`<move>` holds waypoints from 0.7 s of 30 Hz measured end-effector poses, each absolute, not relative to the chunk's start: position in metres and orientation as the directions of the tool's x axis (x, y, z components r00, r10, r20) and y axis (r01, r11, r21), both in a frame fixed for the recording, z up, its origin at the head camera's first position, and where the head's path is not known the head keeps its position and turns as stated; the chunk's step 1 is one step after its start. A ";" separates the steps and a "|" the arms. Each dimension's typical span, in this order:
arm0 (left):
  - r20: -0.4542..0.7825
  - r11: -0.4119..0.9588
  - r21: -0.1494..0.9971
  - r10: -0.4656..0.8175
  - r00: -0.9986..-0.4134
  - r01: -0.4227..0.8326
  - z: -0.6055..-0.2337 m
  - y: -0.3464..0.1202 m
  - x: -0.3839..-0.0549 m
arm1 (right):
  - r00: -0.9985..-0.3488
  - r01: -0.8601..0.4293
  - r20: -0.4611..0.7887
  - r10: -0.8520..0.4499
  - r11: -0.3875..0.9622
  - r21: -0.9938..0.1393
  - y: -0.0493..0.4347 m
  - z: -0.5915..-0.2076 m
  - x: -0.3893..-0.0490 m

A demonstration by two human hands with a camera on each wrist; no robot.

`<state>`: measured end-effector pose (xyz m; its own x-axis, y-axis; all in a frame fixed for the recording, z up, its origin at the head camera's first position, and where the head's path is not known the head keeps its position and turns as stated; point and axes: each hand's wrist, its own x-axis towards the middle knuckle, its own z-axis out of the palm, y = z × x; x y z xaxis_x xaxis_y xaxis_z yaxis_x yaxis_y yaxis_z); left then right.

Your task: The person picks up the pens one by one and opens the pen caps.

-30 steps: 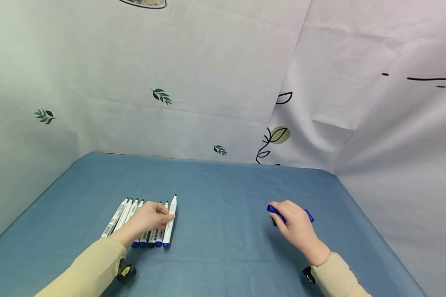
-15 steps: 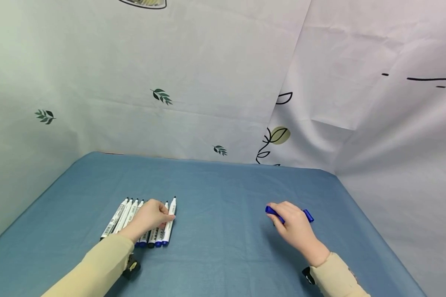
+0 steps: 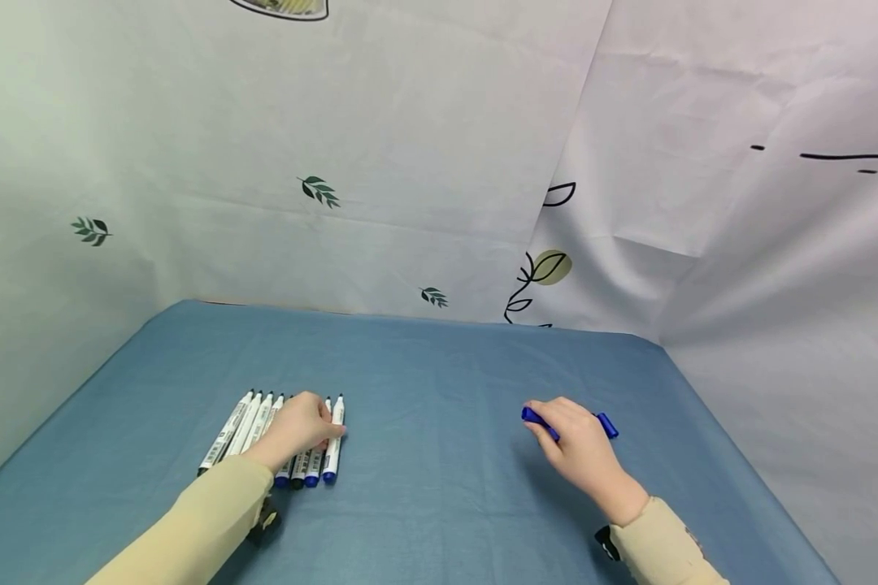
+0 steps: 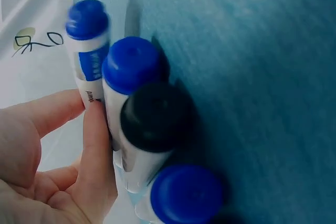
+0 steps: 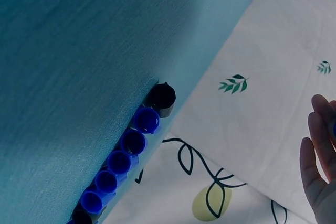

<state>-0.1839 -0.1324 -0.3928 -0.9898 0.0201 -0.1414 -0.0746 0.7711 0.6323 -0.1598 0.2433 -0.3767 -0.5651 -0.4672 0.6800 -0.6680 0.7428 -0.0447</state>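
Observation:
My left hand (image 3: 300, 431) pinches a white whiteboard marker (image 3: 332, 459) with a blue end between thumb and fingers. That marker stands at the right end of a row of similar uncapped markers (image 3: 225, 431), tips pointing away from me. In the left wrist view its blue end (image 4: 88, 20) is beside blue and black ends of its neighbours. On the right, my right hand (image 3: 584, 448) holds a blue marker cap (image 3: 540, 422) between thumb and fingers. The right wrist view shows a row of blue and black caps (image 5: 119, 162); in the head view the hand hides most of them.
One blue cap (image 3: 606, 425) shows just past the right hand. Blue cloth (image 3: 439, 487) covers the table, and white printed sheets (image 3: 410, 162) hang behind it and at both sides. Black wrist cameras (image 3: 263, 520) sit under the sleeves.
The pinched marker has come down and toward me, in line with the row beside it. My left forearm has shifted slightly right. The right hand and its cap have moved only slightly left.

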 end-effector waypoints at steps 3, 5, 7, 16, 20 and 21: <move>-0.128 0.776 0.628 0.027 -0.991 -0.060 -0.393 -0.132 -0.184 | -0.570 -0.664 0.677 -0.466 0.746 -0.046 0.243 -0.376 -0.159; -0.124 0.776 0.629 0.029 -0.992 -0.056 -0.393 -0.132 -0.184 | -0.571 -0.663 0.675 -0.467 0.747 -0.045 0.244 -0.376 -0.159; -0.129 0.773 0.632 0.026 -0.991 -0.061 -0.393 -0.132 -0.184 | -0.571 -0.664 0.674 -0.469 0.747 -0.043 0.244 -0.375 -0.158; -0.145 0.754 0.653 0.033 -0.989 -0.071 -0.393 -0.135 -0.185 | -0.567 -0.668 0.670 -0.480 0.743 -0.033 0.244 -0.375 -0.158; -0.156 0.752 0.655 0.034 -0.987 -0.078 -0.392 -0.136 -0.185 | -0.568 -0.669 0.670 -0.478 0.742 -0.039 0.244 -0.375 -0.159; -0.156 0.753 0.653 0.034 -0.987 -0.077 -0.392 -0.136 -0.185 | -0.573 -0.668 0.668 -0.475 0.743 -0.044 0.243 -0.375 -0.159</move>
<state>-0.1849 -0.1358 -0.3917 -0.9872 0.0338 -0.1560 -0.0774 0.7535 0.6529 -0.1588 0.2435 -0.3747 -0.5726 -0.4746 0.6685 -0.6678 0.7430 -0.0445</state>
